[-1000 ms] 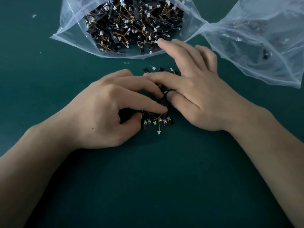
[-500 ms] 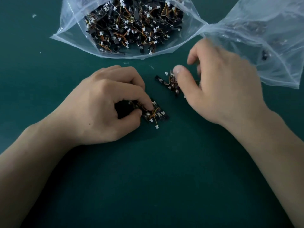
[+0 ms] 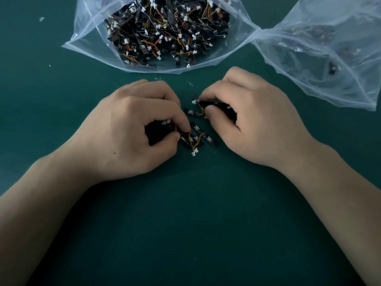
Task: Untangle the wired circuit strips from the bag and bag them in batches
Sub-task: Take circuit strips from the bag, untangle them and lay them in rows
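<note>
Worked over a dark teal tabletop, flecked with white scraps at far left. Pinched one cluster of wired circuit strips between thumb and forefinger of the left hand, low on the surface. Gripped a second bunch in the curled right hand, just beside. Held both hands close, not touching. Had the stuffed clear bag lying beyond, and a nearly empty bag to its right, corners meeting.

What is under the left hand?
Circuit strips, pinched by the left hand, stick out beside its fingertips. Their other ends and anything beneath the palm are covered.
</note>
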Tool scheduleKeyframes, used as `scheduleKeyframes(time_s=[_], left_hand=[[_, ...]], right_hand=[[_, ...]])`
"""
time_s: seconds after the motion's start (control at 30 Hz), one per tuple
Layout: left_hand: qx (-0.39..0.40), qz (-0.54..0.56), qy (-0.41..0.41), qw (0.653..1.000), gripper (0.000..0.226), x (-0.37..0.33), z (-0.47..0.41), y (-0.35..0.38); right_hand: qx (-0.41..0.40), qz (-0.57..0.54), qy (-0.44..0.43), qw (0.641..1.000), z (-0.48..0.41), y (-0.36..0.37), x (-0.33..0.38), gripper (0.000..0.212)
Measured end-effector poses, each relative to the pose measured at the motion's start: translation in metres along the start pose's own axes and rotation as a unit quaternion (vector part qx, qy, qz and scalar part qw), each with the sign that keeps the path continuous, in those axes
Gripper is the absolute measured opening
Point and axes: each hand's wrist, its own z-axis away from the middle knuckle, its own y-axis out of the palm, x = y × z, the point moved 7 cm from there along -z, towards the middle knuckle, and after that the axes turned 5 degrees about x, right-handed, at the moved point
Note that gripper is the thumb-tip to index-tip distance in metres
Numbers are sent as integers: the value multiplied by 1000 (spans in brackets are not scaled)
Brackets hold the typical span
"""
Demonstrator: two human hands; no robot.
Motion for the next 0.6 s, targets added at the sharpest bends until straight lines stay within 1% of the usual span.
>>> scheduleKeyframes(time_s=[0.13, 0.17, 0.23, 0.27, 0.3, 0.33, 0.4, 0.43, 0.53, 0.6], left_hand=[[-8, 9, -21, 1000, 25, 2, 0, 0], [-14, 5, -31, 999, 28, 4, 1, -1], [-24, -10, -54, 998, 37, 8, 2, -3], [-25, -17, -64, 997, 42, 9, 2, -3], [-22, -22, -72, 997, 46, 11, 3, -2], [-18, -28, -76, 997, 48, 11, 3, -2], [-10, -41, -77, 996, 47, 9, 2, -1], [-7, -45, -75, 996, 44, 8, 1, 0], [-9, -47, -67, 997, 37, 8, 1, 1], [-12, -51, -66, 996, 39, 9, 1, 1]], right_hand=[[9, -32, -27, 999, 3, 0, 7, 25], [-6, -45, -18, 999, 3, -4, 6, 25], [-82, -60, 10, 995, 4, -22, 2, 23], [-117, -44, 23, 992, 6, -31, -1, 22], [-130, -13, 41, 991, 9, -35, -3, 25], [-116, 20, 67, 991, 11, -34, -4, 31], [-61, 66, 119, 989, 16, -24, -6, 47], [-44, 86, 128, 987, 20, -19, -3, 57], [-15, 124, 104, 987, 23, -7, 13, 78], [8, 137, 83, 987, 24, 0, 23, 88]])
